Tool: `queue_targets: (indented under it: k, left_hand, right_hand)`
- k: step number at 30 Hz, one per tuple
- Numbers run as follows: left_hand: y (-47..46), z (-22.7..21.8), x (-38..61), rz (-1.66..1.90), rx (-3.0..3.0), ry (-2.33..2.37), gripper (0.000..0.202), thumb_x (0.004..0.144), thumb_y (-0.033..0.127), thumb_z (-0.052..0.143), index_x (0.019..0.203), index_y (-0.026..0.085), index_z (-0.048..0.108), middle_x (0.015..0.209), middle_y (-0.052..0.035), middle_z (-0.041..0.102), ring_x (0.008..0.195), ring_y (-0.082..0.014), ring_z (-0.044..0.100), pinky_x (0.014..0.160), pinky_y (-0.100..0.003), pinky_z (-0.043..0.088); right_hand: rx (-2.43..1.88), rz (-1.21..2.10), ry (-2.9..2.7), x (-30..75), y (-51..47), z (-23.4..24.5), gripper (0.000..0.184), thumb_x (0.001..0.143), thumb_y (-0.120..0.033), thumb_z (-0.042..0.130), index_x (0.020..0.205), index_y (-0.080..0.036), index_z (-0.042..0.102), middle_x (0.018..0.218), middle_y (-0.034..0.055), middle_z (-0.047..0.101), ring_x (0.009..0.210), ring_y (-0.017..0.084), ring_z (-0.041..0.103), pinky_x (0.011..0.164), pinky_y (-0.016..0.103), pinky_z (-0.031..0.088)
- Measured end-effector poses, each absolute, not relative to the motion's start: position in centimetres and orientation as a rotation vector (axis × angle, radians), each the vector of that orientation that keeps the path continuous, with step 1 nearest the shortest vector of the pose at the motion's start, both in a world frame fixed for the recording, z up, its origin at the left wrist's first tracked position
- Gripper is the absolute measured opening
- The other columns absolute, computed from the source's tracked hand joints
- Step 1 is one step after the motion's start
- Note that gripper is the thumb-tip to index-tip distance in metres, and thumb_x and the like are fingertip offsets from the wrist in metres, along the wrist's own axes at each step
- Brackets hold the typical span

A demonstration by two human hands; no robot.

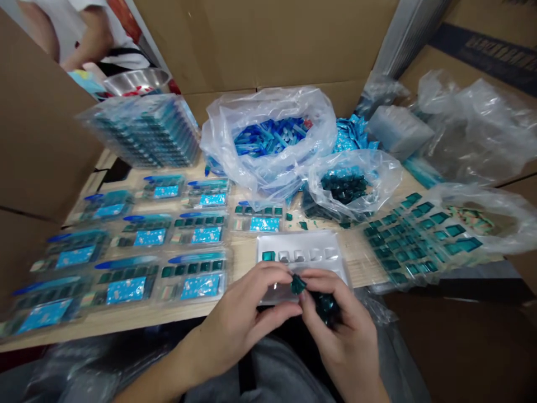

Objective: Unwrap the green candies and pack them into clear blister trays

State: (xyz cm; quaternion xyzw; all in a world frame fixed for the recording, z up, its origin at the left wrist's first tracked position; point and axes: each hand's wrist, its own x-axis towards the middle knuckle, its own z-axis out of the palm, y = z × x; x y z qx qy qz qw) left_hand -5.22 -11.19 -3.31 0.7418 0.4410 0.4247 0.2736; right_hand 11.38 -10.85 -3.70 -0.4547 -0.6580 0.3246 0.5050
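Over the front of a white plastic tray (302,240) with small square hollows, my two hands meet around a small dark green, glossy piece (297,284). My left hand (247,308) has its index fingertip against that piece, with the thumb just below. My right hand (344,324) pinches the piece between thumb and finger, and more dark green pieces (326,308) sit in its curled palm. One green square (268,256) rests in the tray's leftmost visible hollow; the hollows to its right show bare. My hands hide the tray's front part.
Several clear packs (201,235) with blue pens and blue packets cover the left. Behind them rises a stack of packs (146,131). Plastic bags hold blue pens (272,137) and green pieces (344,187). Filled trays (419,240) lie right. A person's arm (94,36) shows back left.
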Motion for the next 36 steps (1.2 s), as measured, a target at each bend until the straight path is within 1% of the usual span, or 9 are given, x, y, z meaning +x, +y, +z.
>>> queue_targets:
  k: [9,12,16,22,24,28,30,34,36]
  left_hand:
    - [-11.1,-4.2,-5.3,1.082,2.075,1.251,0.027,0.094,0.005,0.048,0.115,0.021,0.054,0.099,-0.0039,0.068,0.092,-0.0142,0.068,0.083,-0.022,0.054]
    - [-11.0,-4.3,-5.6,1.040,1.954,1.211,0.028,0.094,0.004,0.050,0.114,0.023,0.055,0.101,-0.0012,0.067,0.095,-0.0115,0.067,0.083,-0.017,0.053]
    - [-11.2,-4.6,-6.1,1.160,1.761,1.169,0.030,0.091,0.001,0.049,0.105,0.027,0.054,0.101,0.0028,0.065,0.096,-0.0086,0.065,0.085,-0.015,0.050]
    - [-11.3,-4.4,-6.4,1.143,1.799,1.108,0.036,0.087,-0.004,0.049,0.108,0.025,0.056,0.102,0.0007,0.064,0.099,-0.0099,0.062,0.087,-0.016,0.050]
    - [-11.1,-4.3,-6.4,1.182,1.845,1.104,0.036,0.088,-0.005,0.046,0.107,0.024,0.058,0.100,-0.0006,0.065,0.097,-0.0106,0.063,0.086,-0.018,0.051]
    - [-10.8,-4.0,-6.1,1.328,1.952,1.160,0.032,0.089,-0.004,0.046,0.098,0.021,0.063,0.092,-0.0013,0.064,0.087,-0.0111,0.064,0.077,-0.019,0.053]
    - [-10.8,-4.0,-6.0,1.324,2.041,1.171,0.029,0.090,-0.002,0.046,0.096,0.020,0.065,0.091,-0.0020,0.064,0.083,-0.0111,0.064,0.074,-0.018,0.054]
    - [-11.2,-4.7,-5.8,1.264,2.206,1.117,0.024,0.093,0.000,0.045,0.100,0.016,0.063,0.093,-0.0049,0.067,0.084,-0.0123,0.064,0.076,-0.020,0.054]
    - [-11.3,-5.6,-6.0,1.315,2.215,1.131,0.024,0.093,0.000,0.045,0.103,0.016,0.060,0.094,-0.0055,0.068,0.087,-0.0140,0.064,0.081,-0.023,0.054]
  right_hand:
    - [-1.004,0.655,-1.796,10.6,-11.2,-3.7,0.019,0.084,-0.002,0.056,0.086,-0.021,0.060,0.083,0.0015,0.067,0.077,0.012,0.068,0.074,0.018,0.056]
    - [-1.000,0.740,-1.773,10.7,-11.0,-3.8,0.018,0.084,-0.003,0.056,0.084,-0.021,0.060,0.082,-0.0008,0.066,0.074,0.010,0.066,0.072,0.016,0.055]
    - [-1.045,0.860,-1.667,11.2,-10.7,-4.0,0.019,0.087,-0.008,0.061,0.095,-0.025,0.065,0.082,-0.0034,0.068,0.073,0.009,0.066,0.069,0.014,0.055]
    - [-0.972,0.952,-1.665,10.7,-10.4,-3.8,0.029,0.085,-0.006,0.065,0.100,-0.029,0.073,0.088,-0.0023,0.073,0.078,0.010,0.069,0.069,0.016,0.056]
    - [-0.966,0.981,-1.653,10.5,-10.3,-3.8,0.030,0.084,-0.006,0.065,0.099,-0.030,0.074,0.088,-0.0021,0.074,0.074,0.010,0.069,0.062,0.016,0.055]
    - [-1.051,1.177,-1.513,10.7,-10.0,-3.8,0.022,0.083,-0.014,0.072,0.097,-0.031,0.076,0.085,-0.0030,0.075,0.049,0.007,0.058,0.043,0.016,0.047]
    - [-1.070,1.300,-1.463,11.0,-9.9,-3.7,0.020,0.083,-0.018,0.073,0.098,-0.031,0.076,0.083,-0.0027,0.076,0.045,0.006,0.057,0.040,0.016,0.047]
    - [-1.059,1.270,-1.590,11.8,-9.9,-3.9,0.023,0.082,-0.014,0.071,0.099,-0.029,0.076,0.088,-0.0009,0.077,0.071,0.013,0.072,0.064,0.022,0.060]
    - [-1.048,1.156,-1.713,12.2,-9.7,-4.1,0.026,0.081,-0.010,0.070,0.100,-0.028,0.075,0.092,0.0000,0.077,0.084,0.015,0.073,0.076,0.023,0.060]
